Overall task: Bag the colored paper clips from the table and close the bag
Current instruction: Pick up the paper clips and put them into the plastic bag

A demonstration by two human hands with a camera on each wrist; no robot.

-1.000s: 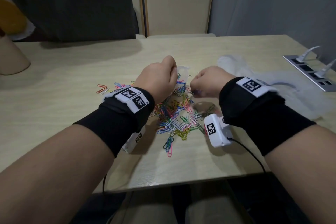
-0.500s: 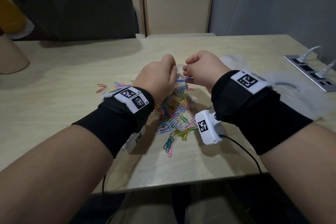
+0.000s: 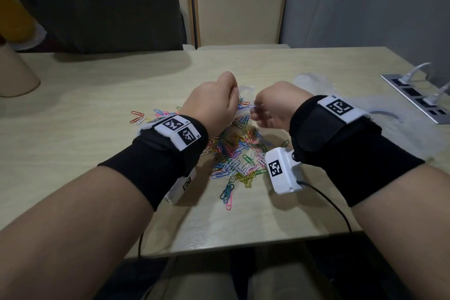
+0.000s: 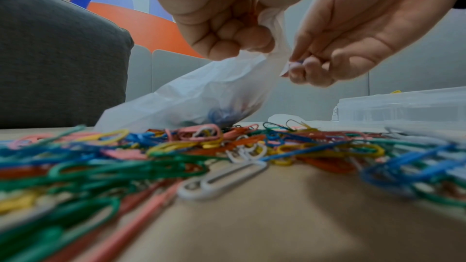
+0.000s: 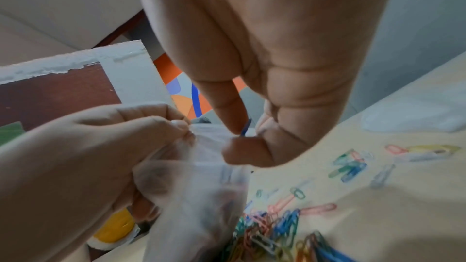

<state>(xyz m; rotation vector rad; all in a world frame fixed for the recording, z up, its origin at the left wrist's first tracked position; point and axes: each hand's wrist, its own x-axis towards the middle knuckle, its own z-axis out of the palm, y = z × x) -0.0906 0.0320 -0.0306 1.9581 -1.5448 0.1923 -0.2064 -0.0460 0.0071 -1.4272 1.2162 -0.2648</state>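
Observation:
A pile of colored paper clips [image 3: 238, 153] lies on the table [image 3: 97, 109] between my wrists. My left hand [image 3: 219, 105] grips the rim of a translucent plastic bag [image 4: 201, 97], holding it up at the far side of the pile. Several clips show dimly in the bag's bottom. My right hand [image 3: 258, 109] is just right of the left. In the right wrist view its thumb and forefinger pinch a blue paper clip [image 5: 246, 127] at the bag's [image 5: 196, 196] mouth. The left hand's [image 5: 75, 156] fingers bunch the plastic there.
A few stray clips [image 3: 137, 116] lie left of the pile. More crumpled clear plastic [image 3: 389, 134] lies at the right, with a power strip [image 3: 414, 95] beyond it. A beige cone-shaped object [image 3: 14, 73] stands far left. Two chairs [image 3: 239, 14] face the table's far side.
My right hand rose from the pile to the bag's mouth beside the left hand, then drew slightly back to the right. The left hand kept the bag in place.

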